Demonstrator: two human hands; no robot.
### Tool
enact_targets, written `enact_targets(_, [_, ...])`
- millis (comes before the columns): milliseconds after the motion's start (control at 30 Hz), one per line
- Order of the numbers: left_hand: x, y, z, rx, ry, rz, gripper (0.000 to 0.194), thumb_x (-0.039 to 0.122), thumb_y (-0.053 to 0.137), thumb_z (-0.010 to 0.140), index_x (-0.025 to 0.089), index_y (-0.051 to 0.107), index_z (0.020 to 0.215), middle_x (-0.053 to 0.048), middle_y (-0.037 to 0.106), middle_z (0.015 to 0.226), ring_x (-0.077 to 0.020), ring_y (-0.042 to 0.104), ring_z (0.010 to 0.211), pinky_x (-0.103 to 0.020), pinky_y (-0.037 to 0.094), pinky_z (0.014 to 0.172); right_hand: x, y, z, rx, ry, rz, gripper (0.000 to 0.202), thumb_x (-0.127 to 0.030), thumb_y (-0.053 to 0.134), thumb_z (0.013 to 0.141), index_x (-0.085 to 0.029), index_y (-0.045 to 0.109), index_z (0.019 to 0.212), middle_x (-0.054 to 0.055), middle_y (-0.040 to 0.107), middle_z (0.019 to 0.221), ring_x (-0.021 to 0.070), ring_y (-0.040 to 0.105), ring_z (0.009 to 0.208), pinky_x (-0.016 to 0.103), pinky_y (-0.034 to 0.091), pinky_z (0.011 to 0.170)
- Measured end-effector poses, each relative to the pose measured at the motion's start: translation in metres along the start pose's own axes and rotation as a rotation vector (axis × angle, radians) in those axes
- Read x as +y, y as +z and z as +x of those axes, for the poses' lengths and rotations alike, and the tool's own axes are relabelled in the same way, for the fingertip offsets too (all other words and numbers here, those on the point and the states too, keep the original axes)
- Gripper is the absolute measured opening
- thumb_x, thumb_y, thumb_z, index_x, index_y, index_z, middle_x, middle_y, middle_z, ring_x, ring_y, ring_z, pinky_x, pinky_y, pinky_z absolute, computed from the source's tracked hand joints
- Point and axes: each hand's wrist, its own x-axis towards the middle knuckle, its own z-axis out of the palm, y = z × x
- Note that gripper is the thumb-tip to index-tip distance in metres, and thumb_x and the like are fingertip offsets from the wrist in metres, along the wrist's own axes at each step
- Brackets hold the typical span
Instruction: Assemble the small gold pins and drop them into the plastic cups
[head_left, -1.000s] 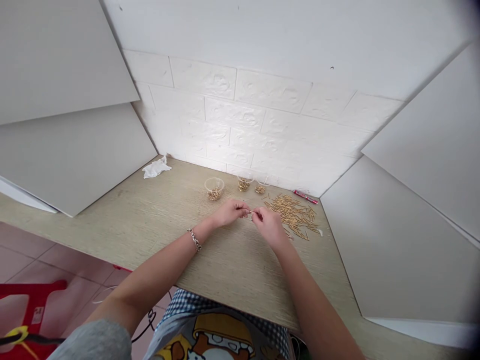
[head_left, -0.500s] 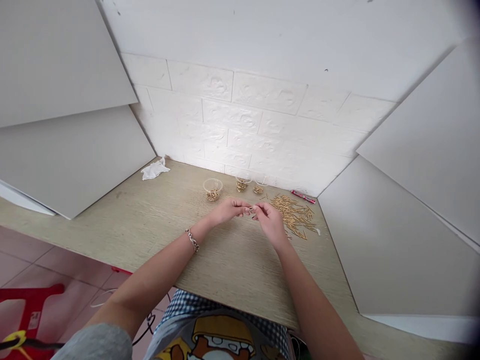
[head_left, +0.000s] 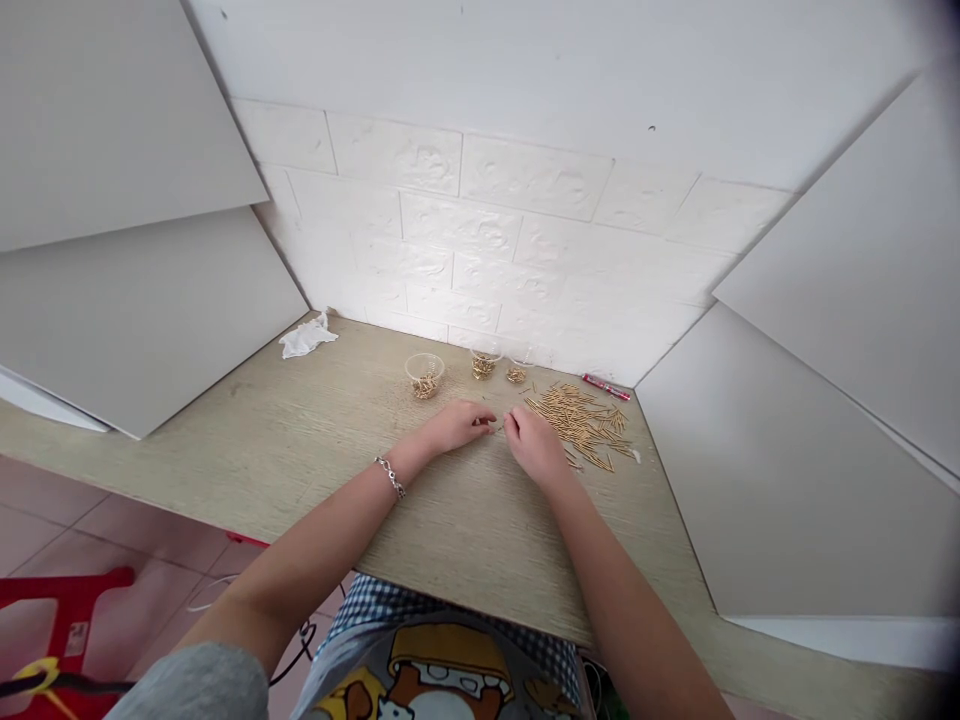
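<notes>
Your left hand (head_left: 459, 425): parted; right hand (head_left: 534, 440): apparently pinching small piece (head_left: 500, 428). Far: three part-filled cups (head_left: 424, 384); right: many loose rods (head_left: 574, 412).

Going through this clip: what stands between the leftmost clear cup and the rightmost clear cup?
In the head view, the middle clear cup, holding gold-coloured pieces, stands between the leftmost cup and the rightmost cup, closer to the latter.

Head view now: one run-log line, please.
left hand, right hand: fingertips close, grip unclear | gold pins: loose pile beside right hand | clear cups: gold pieces inside
</notes>
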Motion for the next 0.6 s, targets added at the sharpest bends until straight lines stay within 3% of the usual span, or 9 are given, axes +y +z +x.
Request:
enact_targets(333, [0.002, 0.003, 0.003, -0.06, 0.057, 0.108, 0.013, 0.019, 0.051, 0.077, 0.015, 0.063, 0.08, -0.003, 0.06, 0.078, -0.0132, 0.053, 0.071, -0.022, 0.039, 0.067, -0.005, 0.009, 0.003, -0.092, 0.003, -0.149, 0.032, -0.032, 0.029, 0.09, -0.019, 0.056, 0.078, 0.005, 0.062, 0.076, 0.0149, 0.051, 0.065, 0.026, 0.025, 0.054])
enact_targets(600, [0.0, 0.003, 0.003, -0.046, 0.037, 0.057, 0.013, 0.018, 0.05, 0.075, 0.016, 0.063, 0.075, -0.003, 0.059, 0.073, -0.0141, 0.051, 0.068, -0.024, 0.037, 0.063, -0.009, 0.013, 0.001, -0.052, 0.02, -0.192, 0.033, -0.033, 0.03, 0.09, -0.019, 0.058, 0.08, 0.007, 0.064, 0.073, 0.0161, 0.054, 0.061, 0.027, 0.027, 0.052])
